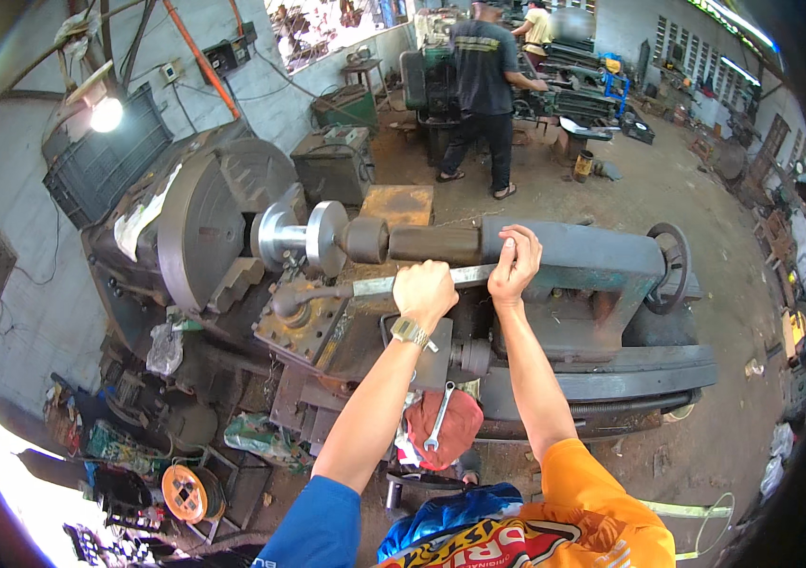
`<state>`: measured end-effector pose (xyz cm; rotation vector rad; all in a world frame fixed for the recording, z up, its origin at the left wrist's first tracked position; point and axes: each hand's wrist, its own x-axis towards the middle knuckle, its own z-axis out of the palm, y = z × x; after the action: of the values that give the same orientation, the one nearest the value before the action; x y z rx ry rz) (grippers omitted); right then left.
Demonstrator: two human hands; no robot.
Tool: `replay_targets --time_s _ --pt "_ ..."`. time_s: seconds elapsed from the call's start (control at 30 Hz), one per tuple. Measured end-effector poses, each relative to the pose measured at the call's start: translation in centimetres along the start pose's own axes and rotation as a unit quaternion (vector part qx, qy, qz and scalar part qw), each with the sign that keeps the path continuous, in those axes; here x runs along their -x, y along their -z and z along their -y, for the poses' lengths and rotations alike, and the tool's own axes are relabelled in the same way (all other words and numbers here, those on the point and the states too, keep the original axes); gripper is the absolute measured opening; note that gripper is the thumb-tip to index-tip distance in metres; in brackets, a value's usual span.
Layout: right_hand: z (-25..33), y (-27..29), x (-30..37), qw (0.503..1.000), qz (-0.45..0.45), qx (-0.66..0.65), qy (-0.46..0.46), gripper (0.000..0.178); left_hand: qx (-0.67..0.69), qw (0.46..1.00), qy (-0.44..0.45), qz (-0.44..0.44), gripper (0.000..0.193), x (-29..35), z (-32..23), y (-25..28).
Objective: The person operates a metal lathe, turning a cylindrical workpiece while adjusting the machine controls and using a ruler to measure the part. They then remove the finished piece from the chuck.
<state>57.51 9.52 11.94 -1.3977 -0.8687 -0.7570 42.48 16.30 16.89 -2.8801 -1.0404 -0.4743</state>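
Note:
A long flat metal lever bar (pixel 375 285) runs from a dark rounded socket end (pixel 291 299) on the tool post (pixel 313 327) of a large lathe. My left hand (pixel 425 290), with a watch on its wrist, is closed in a fist around the bar's middle. At the bar's right end is my right hand (pixel 515 265), fingers curled, beside the tailstock (pixel 573 251). Behind the bar, a shiny flanged metal workpiece (pixel 301 237) sits between the chuck (pixel 223 213) and the tailstock's centre (pixel 367 240). How the socket end seats on the tool post is hard to make out.
A combination wrench (pixel 440 417) lies on a rounded red thing (pixel 460 434) below the carriage. The tailstock handwheel (pixel 670 269) stands out at right. A lit lamp (pixel 107 115) hangs at left. A person (pixel 483 85) in dark clothes works at another machine behind; another stands farther back.

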Motion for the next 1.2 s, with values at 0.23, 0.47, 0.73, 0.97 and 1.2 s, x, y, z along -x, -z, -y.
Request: replay_targets --time_s 0.23,0.47,0.73,0.97,1.2 --pt "0.5 2.8 -0.1 0.979 0.2 -0.001 0.034 0.011 -0.006 1.0 -0.022 -0.014 0.011 1.1 0.2 -0.9" --pt "5.2 11.3 -1.8 0.89 0.443 0.077 0.078 0.048 0.014 0.995 -0.101 0.021 0.015 1.5 1.3 -0.2" --pt "0.2 10.1 -5.6 0.762 0.644 0.07 -0.029 0.039 0.015 0.989 -0.123 0.083 0.013 0.5 -0.6 -0.5" --pt "-2.4 18.4 -3.4 0.805 0.583 0.039 -0.098 0.043 0.146 0.945 -0.283 0.074 0.024 2.6 -4.4 -0.1" --pt "-4.6 27.9 5.1 0.815 0.453 0.036 -0.36 0.032 0.101 0.979 -0.118 -0.136 0.02 2.6 5.4 4.1"
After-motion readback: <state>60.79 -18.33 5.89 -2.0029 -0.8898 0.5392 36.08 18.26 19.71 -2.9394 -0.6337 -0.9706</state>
